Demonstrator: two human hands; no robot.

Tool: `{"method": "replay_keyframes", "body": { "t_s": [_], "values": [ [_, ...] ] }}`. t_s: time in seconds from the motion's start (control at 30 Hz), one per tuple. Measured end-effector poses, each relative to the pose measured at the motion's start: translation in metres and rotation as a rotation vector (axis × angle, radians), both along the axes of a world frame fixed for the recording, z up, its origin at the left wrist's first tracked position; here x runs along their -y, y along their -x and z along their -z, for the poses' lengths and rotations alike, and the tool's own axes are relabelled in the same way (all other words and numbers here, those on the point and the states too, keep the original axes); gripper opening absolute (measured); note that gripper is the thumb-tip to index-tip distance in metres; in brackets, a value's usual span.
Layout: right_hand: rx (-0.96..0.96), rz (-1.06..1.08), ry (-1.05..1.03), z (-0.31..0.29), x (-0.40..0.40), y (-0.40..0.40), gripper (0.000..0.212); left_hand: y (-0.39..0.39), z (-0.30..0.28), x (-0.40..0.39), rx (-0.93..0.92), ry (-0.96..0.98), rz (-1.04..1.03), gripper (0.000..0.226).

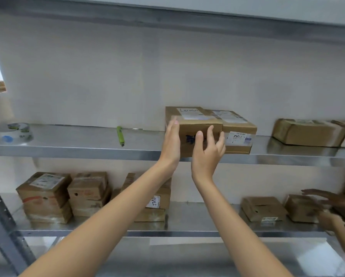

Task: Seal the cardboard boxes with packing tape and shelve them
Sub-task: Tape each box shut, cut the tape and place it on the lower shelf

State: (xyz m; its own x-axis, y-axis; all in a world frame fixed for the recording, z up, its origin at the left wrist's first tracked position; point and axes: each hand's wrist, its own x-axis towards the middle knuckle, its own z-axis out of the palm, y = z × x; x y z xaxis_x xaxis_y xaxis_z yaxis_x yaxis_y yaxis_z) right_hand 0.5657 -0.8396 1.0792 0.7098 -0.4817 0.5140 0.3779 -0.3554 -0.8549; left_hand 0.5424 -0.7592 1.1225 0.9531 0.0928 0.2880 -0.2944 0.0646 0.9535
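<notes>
Sitting at the front edge of the middle metal shelf [87, 150], a brown cardboard box [195, 122] shows a broad front face to the camera, long axis running left-right along the shelf lip. Matte corrugated board, square corners; white label with handwriting on top, dark blue marking on the front, mostly hidden by the hands. Its right side touches a second, slightly lower labelled box [238, 132].

Left hand [170, 144]: fingers straight and pressed together, pointing up, palm flat against the box's left end. Right hand [206, 152]: fingers loosely spread and slightly curved across the front face, thumb up; contact with the board cannot be told for sure. Box lies between the two hands.

Shelf surface is smooth, reflective steel. On it, well left of the box: a green cutter [120, 135] lying front to back, and a roll of clear tape [15, 133]. More taped boxes [307, 132] to the right. Lower shelf [187, 226] carries stacked worn boxes [47, 198]; another person's hands [331, 206], blurred, at far right.
</notes>
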Motion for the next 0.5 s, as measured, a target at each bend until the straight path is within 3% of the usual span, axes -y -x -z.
{"method": "replay_keyframes", "body": {
  "t_s": [0.1,0.23,0.4,0.5],
  "values": [
    [0.035,0.013,-0.008,-0.001,-0.002,0.003,0.056,0.003,0.002,-0.008,0.044,-0.01,-0.02,0.048],
    [0.083,-0.062,-0.04,0.002,-0.014,0.011,0.057,0.0,0.008,-0.033,0.066,0.025,-0.123,0.044],
    [0.098,-0.299,-0.06,-0.004,-0.043,0.014,0.043,-0.018,0.006,-0.092,0.073,0.007,-0.268,0.061],
    [0.17,-0.427,0.075,-0.01,-0.057,0.015,0.027,-0.022,0.003,-0.121,0.028,-0.043,-0.377,0.084]
  ]
}}
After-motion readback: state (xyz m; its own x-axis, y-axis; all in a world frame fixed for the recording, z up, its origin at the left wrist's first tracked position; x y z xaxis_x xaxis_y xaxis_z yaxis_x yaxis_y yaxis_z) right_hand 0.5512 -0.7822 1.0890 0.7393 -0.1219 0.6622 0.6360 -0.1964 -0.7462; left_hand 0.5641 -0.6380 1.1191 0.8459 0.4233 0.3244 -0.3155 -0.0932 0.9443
